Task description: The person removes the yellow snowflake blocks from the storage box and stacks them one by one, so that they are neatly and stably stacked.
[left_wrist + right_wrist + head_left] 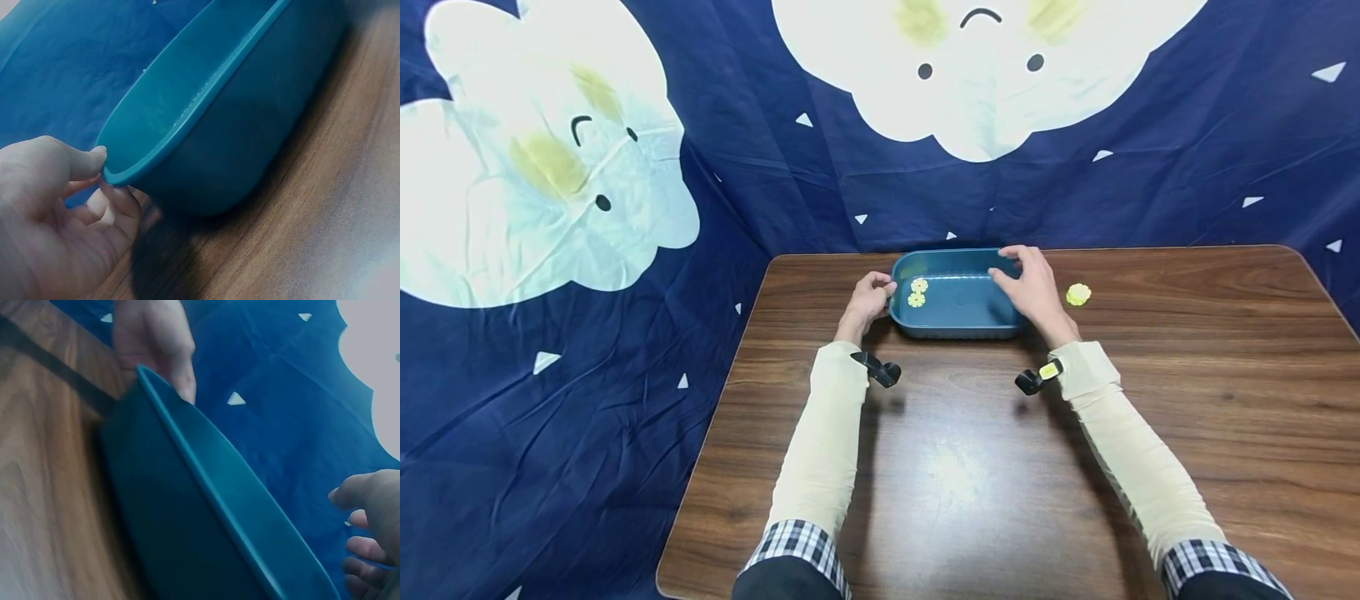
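Observation:
A teal plastic basin (958, 329), oblong with rounded ends, stands near the table's back edge. My left hand (867, 302) pinches its left rim between thumb and fingers, as the left wrist view shows with the hand (69, 212) at the basin's end (212, 150). Over the basin's right end is my right hand (1033, 287), thumb and fingers spread. In the right wrist view that hand (375, 519) is apart from the rim and holds nothing. Two pale yellow flower-shaped pieces (917, 299) lie inside the basin at its left.
On the wooden table (955, 458), right of the basin, sits a small yellow scalloped piece (1078, 294). A dark blue cloth (880, 192) with white clouds hangs behind the table and at its left. Small black cameras (880, 370) are strapped to both wrists.

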{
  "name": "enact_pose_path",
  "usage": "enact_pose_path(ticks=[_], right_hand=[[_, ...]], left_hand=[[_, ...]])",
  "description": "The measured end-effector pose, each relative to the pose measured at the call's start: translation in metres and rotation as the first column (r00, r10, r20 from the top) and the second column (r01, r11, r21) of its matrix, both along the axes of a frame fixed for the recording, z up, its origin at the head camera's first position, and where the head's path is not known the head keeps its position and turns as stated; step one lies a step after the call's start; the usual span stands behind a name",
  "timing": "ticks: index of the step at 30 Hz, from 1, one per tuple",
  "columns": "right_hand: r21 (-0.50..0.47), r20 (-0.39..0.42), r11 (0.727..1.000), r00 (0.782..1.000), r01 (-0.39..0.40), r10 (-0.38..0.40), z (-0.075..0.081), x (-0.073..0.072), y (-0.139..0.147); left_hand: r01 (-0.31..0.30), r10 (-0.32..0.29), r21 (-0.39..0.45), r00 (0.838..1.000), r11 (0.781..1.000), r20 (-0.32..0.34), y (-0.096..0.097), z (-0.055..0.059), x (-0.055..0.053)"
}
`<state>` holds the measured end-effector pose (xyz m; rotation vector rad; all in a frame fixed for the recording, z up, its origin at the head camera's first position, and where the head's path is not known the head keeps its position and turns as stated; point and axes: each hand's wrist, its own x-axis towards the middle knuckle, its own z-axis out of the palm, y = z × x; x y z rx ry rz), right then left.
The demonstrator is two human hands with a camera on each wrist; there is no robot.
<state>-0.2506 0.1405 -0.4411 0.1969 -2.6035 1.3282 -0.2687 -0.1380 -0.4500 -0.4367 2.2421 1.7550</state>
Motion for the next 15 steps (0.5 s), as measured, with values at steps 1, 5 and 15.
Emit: enact_pose_path(ticks=[1,5,15], right_hand=[[0.001,0.0,1.0,1.0,-0.012,0.012,-0.001,0.0,-0.004],[0.022,0.018,0.998,0.998,-0.055,0.055,-0.007,-0.002,-0.02],[0.055,0.141,0.992,0.985,-0.111,0.102,-0.014,-0.009,-0.051]], left_hand=[[0.0,0.0,-0.001,1.0,1.0,-0.001,0.0,0.0,0.0],[0.0,0.0,0.006,1.0,1.0,-0.004,0.0,0.002,0.0],[-0.014,0.014,0.021,1.0,1.0,-0.008,0.002,0.003,0.001]])
